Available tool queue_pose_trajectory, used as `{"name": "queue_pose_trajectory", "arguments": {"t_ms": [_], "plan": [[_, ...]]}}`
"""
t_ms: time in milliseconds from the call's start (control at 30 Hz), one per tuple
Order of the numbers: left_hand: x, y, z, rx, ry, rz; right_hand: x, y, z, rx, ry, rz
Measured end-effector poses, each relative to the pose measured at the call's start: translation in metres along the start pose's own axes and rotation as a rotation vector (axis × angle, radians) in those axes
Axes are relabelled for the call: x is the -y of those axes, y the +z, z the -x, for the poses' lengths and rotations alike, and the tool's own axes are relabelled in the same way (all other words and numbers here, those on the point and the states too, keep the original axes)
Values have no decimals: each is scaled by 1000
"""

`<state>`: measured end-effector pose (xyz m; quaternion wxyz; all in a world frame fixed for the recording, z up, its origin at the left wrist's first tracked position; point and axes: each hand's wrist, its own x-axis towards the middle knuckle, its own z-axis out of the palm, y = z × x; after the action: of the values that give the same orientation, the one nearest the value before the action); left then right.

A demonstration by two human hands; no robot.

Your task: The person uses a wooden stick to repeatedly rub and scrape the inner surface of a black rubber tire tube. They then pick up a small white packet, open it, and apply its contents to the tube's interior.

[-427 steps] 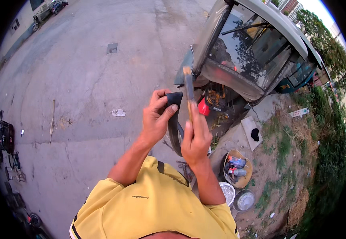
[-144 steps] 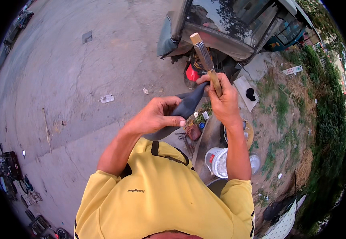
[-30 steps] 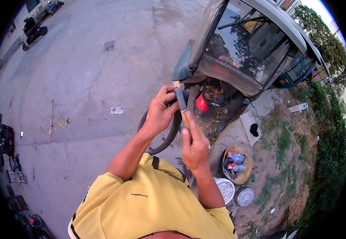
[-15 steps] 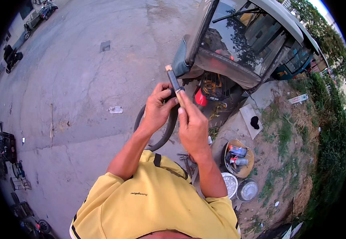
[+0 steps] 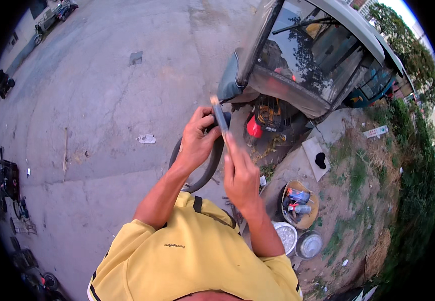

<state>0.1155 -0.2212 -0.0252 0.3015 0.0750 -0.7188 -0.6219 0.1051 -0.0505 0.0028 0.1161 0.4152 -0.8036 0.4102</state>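
Observation:
My left hand (image 5: 196,140) is closed on a dark rubber inner tube (image 5: 210,168), pinching its upper part between thumb and fingers. The rest of the tube hangs in a loop below and behind the hand. My right hand (image 5: 242,173) grips a file-like stick (image 5: 219,114) with a dark grey middle and pale wooden ends. The stick slants up and to the left and lies against the tube beside my left fingertips. Motion blurs my right fingers and the stick a little.
A covered three-wheeler (image 5: 297,65) stands ahead on the right, with a toolbox (image 5: 271,114) and a red object (image 5: 253,127) under its front. Near my right elbow are a basin of bottles (image 5: 305,220), a white bucket (image 5: 285,236) and a metal pot (image 5: 309,245). Parked vehicles line the far left.
My right hand has drawn the stick down toward me along the tube. The left hand keeps its hold on the tube, nearly in place. The whole view has shifted slightly.

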Motion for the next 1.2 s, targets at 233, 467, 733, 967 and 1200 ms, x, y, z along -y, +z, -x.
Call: {"name": "queue_pose_trajectory", "arguments": {"t_ms": [233,467,733,967,1200], "plan": [[1,0,1,16,-7,26,-1,3,-30,-7,37,-98],[-7,-4,-7,-12,23,-5,-5,1,5,-85,-47,-11],[-9,-5,-8,-3,31,3,-4,7,5,-45,-32,51],[-5,-2,-3,18,-2,-16,-6,9,-31,-92,-25,-79],[-8,-1,-7,-25,-24,42,3,0,3,-54,2,45]]}}
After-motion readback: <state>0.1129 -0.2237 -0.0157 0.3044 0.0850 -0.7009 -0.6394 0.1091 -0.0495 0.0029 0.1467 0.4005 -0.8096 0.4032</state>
